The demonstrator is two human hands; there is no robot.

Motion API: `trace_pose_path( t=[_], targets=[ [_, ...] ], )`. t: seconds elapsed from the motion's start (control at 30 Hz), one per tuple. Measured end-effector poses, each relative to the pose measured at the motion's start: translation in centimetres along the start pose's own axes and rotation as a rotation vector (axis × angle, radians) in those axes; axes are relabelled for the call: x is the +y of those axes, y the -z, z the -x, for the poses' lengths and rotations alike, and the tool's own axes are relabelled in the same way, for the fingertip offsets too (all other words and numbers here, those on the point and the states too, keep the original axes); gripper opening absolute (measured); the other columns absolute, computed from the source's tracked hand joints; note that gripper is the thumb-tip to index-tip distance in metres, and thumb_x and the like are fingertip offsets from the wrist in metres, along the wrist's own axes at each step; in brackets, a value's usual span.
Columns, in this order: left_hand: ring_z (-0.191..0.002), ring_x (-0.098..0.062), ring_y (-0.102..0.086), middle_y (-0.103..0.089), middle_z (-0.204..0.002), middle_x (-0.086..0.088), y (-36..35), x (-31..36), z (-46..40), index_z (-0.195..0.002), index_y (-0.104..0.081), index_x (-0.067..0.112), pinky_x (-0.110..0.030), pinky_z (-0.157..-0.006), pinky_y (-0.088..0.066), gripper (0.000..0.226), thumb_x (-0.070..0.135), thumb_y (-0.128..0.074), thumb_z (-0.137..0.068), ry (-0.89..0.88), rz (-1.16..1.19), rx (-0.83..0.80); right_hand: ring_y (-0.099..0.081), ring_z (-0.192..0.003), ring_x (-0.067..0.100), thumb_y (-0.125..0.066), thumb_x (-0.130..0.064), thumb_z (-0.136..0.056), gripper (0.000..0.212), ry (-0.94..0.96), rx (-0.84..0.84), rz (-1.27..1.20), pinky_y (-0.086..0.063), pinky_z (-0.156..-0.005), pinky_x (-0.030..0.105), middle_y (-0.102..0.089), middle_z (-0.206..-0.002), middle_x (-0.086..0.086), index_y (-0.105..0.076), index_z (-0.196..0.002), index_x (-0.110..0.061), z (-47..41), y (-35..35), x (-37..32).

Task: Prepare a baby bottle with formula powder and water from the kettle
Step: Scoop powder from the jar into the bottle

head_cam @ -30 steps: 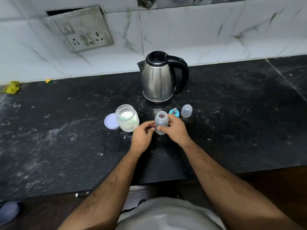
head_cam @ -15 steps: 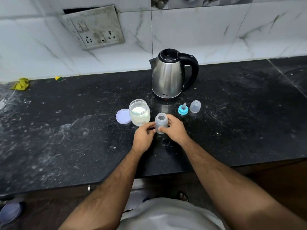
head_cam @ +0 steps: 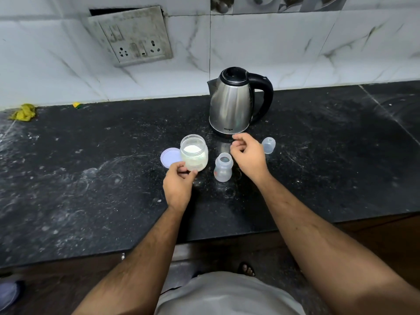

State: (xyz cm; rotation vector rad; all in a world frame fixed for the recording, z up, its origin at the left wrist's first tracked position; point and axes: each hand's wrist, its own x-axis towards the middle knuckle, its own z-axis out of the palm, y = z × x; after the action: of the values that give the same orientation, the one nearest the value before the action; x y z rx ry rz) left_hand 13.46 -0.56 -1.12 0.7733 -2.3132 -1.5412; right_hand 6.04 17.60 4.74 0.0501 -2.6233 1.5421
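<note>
Bottle (head_cam: 223, 167) stands upright on the black counter (head_cam: 91, 178), uncapped, mouth open, translucent plastic with a narrowed waist and small coloured marks on its side; no hand on it. It sits between the powder jar (head_cam: 194, 156) on its left and the right hand (head_cam: 248, 155), in front of the steel kettle (head_cam: 234, 102). Jar is clear, open, holds white powder; its lilac lid (head_cam: 169, 156) lies flat just beside it. Left hand (head_cam: 179, 185) reaches to the jar's base, thumb and fingertips against the lower wall in a loose pinch. Right hand hovers above the counter between bottle and kettle, fingers loosely curled, holding nothing visible. Clear dome cap (head_cam: 268, 145) sits just right of that hand. Kettle lid closed, handle to the right. Both forearms are bare.
</note>
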Motion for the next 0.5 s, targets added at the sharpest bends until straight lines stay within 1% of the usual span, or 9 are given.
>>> trace_pose_path(
  t=[0.07,0.13,0.17,0.2,0.27,0.3,0.33,0.43,0.5],
  targets=[
    [-0.089,-0.009,-0.061,-0.063,-0.116,0.004,0.3,0.5,-1.0,-0.127,-0.057,0.018,-0.028,-0.087,-0.049,0.062,0.032,-0.084,-0.073,-0.022,-0.025,-0.007,-0.059,-0.068,0.009,-0.064,-0.010,-0.083,0.020,0.066,-0.012,0.029,-0.053,-0.077,0.024,-0.073,-0.084,0.003,-0.073,-0.101,-0.011,-1.1,-0.5,-1.8],
    [-0.108,-0.016,-0.059,-0.054,-0.134,0.001,0.5,0.8,-2.5,-0.140,-0.047,0.015,-0.032,-0.095,-0.048,0.087,0.036,-0.088,-0.067,-0.041,-0.051,-0.068,-0.055,-0.060,0.002,-0.068,-0.011,-0.083,0.013,0.134,-0.073,0.088,-0.052,-0.073,0.021,-0.071,-0.075,-0.003,-0.076,-0.094,-0.013,-2.3,-1.2,-3.5],
    [-0.116,-0.019,-0.057,-0.051,-0.139,0.000,0.5,1.2,-3.1,-0.142,-0.044,0.014,-0.037,-0.099,-0.048,0.096,0.040,-0.089,-0.062,-0.055,-0.079,-0.103,-0.055,-0.060,0.000,-0.068,-0.011,-0.083,0.012,0.172,-0.117,0.124,-0.052,-0.073,0.021,-0.069,-0.073,-0.008,-0.076,-0.092,-0.014,-2.8,-1.7,-4.2],
    [-0.121,-0.020,-0.055,-0.053,-0.138,-0.001,0.5,1.4,-3.8,-0.141,-0.044,0.015,-0.041,-0.101,-0.048,0.101,0.046,-0.089,-0.056,-0.078,-0.113,-0.129,-0.058,-0.063,0.001,-0.068,-0.011,-0.083,0.013,0.203,-0.168,0.168,-0.053,-0.075,0.023,-0.068,-0.074,-0.010,-0.077,-0.091,-0.015,-3.3,-2.3,-4.9],
    [-0.114,-0.021,-0.060,-0.064,-0.120,0.004,0.3,1.7,-5.1,-0.127,-0.051,0.022,-0.047,-0.094,-0.052,0.097,0.058,-0.085,-0.044,-0.116,-0.167,-0.170,-0.065,-0.075,0.008,-0.065,-0.010,-0.083,0.015,0.241,-0.268,0.263,-0.055,-0.081,0.030,-0.072,-0.081,-0.008,-0.077,-0.090,-0.016,-4.1,-3.4,-6.1],
    [-0.108,-0.021,-0.062,-0.067,-0.111,0.006,0.3,1.9,-5.4,-0.120,-0.052,0.026,-0.048,-0.090,-0.053,0.091,0.060,-0.083,-0.042,-0.127,-0.187,-0.186,-0.066,-0.080,0.011,-0.063,-0.009,-0.083,0.017,0.254,-0.312,0.308,-0.056,-0.082,0.033,-0.073,-0.083,-0.007,-0.077,-0.089,-0.016,-4.4,-3.9,-6.6],
    [-0.106,-0.021,-0.062,-0.068,-0.107,0.008,0.3,2.2,-5.6,-0.118,-0.052,0.028,-0.048,-0.090,-0.052,0.088,0.060,-0.082,-0.042,-0.136,-0.200,-0.203,-0.067,-0.082,0.013,-0.061,-0.007,-0.083,0.019,0.266,-0.347,0.352,-0.056,-0.082,0.035,-0.074,-0.085,-0.006,-0.077,-0.088,-0.016,-4.7,-4.2,-7.0],
    [-0.113,-0.021,-0.059,-0.066,-0.115,0.009,0.3,2.8,-5.7,-0.127,-0.048,0.030,-0.046,-0.095,-0.048,0.090,0.054,-0.086,-0.049,-0.155,-0.205,-0.236,-0.067,-0.085,0.017,-0.056,-0.002,-0.083,0.024,0.294,-0.407,0.461,-0.056,-0.081,0.038,-0.075,-0.088,-0.002,-0.077,-0.086,-0.013,-5.4,-5.0,-8.0],
    [-0.112,-0.016,-0.059,-0.067,-0.115,0.011,0.3,2.4,-6.0,-0.127,-0.052,0.031,-0.041,-0.096,-0.048,0.082,0.044,-0.090,-0.055,-0.156,-0.161,-0.249,-0.068,-0.084,0.017,-0.056,-0.002,-0.083,0.023,0.299,-0.422,0.490,-0.057,-0.080,0.039,-0.075,-0.086,-0.003,-0.076,-0.084,-0.014,-5.8,-5.2,-8.2]
  ],
)
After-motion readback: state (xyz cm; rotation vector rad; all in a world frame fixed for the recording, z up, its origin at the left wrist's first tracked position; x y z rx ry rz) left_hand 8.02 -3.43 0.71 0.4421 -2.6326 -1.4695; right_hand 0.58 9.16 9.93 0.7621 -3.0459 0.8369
